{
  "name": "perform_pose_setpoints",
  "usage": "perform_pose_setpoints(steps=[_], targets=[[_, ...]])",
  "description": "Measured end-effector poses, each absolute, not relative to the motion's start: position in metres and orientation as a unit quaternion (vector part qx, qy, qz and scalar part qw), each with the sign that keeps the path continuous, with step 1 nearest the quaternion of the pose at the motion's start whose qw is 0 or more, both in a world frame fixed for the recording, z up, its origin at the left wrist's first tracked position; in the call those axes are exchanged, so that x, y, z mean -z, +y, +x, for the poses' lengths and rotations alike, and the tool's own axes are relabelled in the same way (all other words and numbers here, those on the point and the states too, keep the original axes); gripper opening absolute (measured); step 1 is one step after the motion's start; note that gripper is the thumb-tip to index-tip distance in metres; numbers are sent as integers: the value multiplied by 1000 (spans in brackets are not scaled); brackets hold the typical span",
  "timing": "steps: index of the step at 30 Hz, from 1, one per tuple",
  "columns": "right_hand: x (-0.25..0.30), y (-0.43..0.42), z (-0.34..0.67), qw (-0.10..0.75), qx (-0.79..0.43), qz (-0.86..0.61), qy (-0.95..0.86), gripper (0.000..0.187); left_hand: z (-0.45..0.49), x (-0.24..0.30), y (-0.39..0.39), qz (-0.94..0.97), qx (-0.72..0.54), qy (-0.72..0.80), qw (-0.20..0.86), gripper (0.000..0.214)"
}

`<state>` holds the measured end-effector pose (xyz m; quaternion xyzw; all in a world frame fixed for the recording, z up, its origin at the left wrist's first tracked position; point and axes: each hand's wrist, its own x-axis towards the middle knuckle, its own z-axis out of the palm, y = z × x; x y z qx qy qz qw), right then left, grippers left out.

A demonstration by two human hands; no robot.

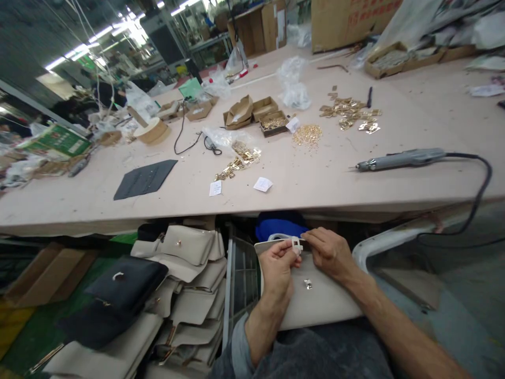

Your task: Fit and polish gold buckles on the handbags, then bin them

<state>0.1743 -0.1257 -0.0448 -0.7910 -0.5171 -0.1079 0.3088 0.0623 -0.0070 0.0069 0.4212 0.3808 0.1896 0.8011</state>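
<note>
A cream leather bag (319, 300) lies on my lap below the table edge, with a small metal clasp on its front. My left hand (278, 263) is closed, its fingertips pinching a small pale tab (296, 245) at the bag's top edge. Pressed against the same tab from the right is my right hand (329, 252), also closed in a pinch. Both hands meet at the bag's upper rim.
A grey electric screwdriver (398, 159) with a black cord lies on the table (315, 179) at right. Gold metal fittings (349, 113) and small cardboard boxes (272, 122) sit farther back. A dark leather panel (145, 179) lies at left. Cream and black bags (177, 284) are stacked on the floor left.
</note>
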Motion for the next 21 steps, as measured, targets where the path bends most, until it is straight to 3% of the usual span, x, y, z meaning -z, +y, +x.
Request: perform_pose_setpoints(steps=[9,21], targets=[[25,-125,168,445,162,-714,-516,30,64,-10,-4,408,-142,379,818,26],[26,-128,171,413,182,-705,-547,32,66,-12,-2,411,-128,378,820,21]])
